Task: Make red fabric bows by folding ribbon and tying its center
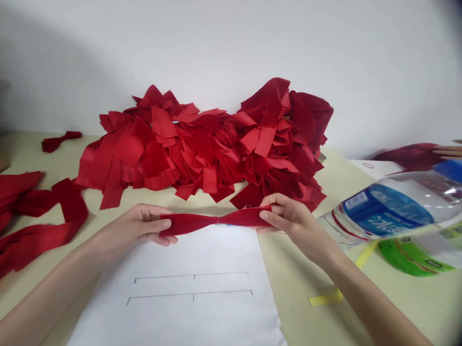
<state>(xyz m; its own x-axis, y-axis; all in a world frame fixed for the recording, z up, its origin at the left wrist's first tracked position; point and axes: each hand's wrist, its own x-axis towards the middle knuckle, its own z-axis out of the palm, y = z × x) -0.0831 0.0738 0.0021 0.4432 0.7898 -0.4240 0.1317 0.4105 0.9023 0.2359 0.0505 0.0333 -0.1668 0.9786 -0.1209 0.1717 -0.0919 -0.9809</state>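
Observation:
A red ribbon bow (217, 221), pinched narrow at its middle, is stretched level between my two hands. My left hand (149, 224) grips its left end between thumb and fingers. At the other end, my right hand (288, 219) pinches it the same way. Below the bow lies a white paper sheet (195, 323) with two drawn lines, each marked at its ends and middle. Just beyond my hands, a big heap of red ribbon pieces (201, 147) rests against the wall.
More red ribbon (55, 227) lies at the left, with a small red bow (61, 141) behind it. On the right are a tilted plastic bottle (389, 209), a green-labelled item (413, 257) and a yellow strip (325, 299). Another person's hand (457, 149) shows at the right edge.

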